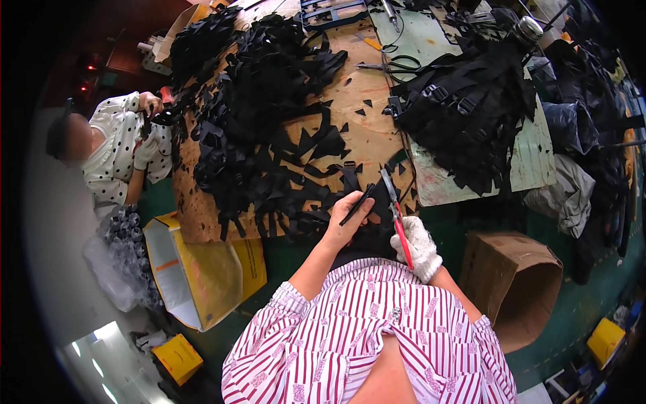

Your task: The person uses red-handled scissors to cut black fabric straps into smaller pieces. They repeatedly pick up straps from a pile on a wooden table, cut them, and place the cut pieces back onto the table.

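Note:
My bare left hand (346,219) pinches a folded piece of black webbing strap (358,204) at the near edge of the table. Beside it on the right, my right hand (418,250), in a white knit glove, is wrapped round a pair of red-handled shears (402,232). Their grey blades point away from me, just right of the strap and apart from it. A strap with a buckle (349,176) lies just beyond my left hand. Past it spreads a large heap of black straps (269,81), with small black scraps scattered around.
Black-handled scissors (404,64) lie farther off, left of a pile of black buckled straps (464,114) on a pale green board (538,165). A co-worker (124,138) works at the left side. A cardboard box (491,269) and a yellow bag (195,269) stand below the table.

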Demonstrator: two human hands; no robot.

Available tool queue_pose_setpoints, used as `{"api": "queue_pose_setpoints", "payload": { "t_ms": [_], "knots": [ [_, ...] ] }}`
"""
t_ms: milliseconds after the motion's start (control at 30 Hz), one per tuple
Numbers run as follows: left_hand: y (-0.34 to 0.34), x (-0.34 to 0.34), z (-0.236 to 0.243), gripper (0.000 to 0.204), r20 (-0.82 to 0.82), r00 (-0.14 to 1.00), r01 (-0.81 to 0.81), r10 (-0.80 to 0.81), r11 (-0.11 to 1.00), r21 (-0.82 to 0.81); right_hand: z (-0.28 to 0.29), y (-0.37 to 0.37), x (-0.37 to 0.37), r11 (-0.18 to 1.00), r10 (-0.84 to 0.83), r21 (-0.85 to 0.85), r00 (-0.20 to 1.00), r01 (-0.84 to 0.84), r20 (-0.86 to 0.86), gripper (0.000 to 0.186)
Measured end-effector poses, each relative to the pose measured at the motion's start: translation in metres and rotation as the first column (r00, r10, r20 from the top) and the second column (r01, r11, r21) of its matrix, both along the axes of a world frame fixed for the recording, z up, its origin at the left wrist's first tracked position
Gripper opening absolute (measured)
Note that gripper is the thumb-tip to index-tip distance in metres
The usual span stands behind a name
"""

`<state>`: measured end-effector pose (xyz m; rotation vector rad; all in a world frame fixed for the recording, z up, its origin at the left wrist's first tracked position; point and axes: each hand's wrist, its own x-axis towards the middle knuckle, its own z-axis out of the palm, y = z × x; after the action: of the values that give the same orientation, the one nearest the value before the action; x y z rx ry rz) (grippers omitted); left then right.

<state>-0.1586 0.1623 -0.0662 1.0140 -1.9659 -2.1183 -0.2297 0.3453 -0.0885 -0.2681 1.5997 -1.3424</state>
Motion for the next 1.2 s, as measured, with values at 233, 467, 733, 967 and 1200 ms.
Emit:
{"api": "queue_pose_setpoints", "payload": {
  "t_ms": [233,467,733,967,1200],
  "knots": [
    [0.0,0.002,0.002,0.024,0.025,0.999,-0.033,0.032,0.999,0.036,0.015,-0.008,-0.003,0.996,-0.082,-0.01,0.992,0.083,0.095,0.036],
    [-0.01,0.004,0.0,0.027,0.025,0.984,-0.179,0.177,0.977,0.12,0.009,0.004,-0.013,0.995,-0.076,0.083,0.976,0.06,0.202,0.044],
    [-0.008,-0.001,0.0,0.03,-0.006,0.97,-0.242,0.244,0.963,0.12,-0.037,0.016,0.003,0.962,0.238,0.139,0.971,-0.234,-0.011,0.051],
    [-0.008,0.0,-0.003,0.028,-0.014,0.945,-0.319,0.327,0.929,0.189,-0.025,0.013,-0.001,0.955,0.258,0.144,0.966,-0.259,0.024,0.047],
    [0.005,0.0,0.0,0.029,0.013,0.978,-0.209,0.21,0.964,0.161,-0.021,0.002,0.002,0.984,0.158,0.093,0.986,-0.153,-0.052,0.038]
  ]
}}
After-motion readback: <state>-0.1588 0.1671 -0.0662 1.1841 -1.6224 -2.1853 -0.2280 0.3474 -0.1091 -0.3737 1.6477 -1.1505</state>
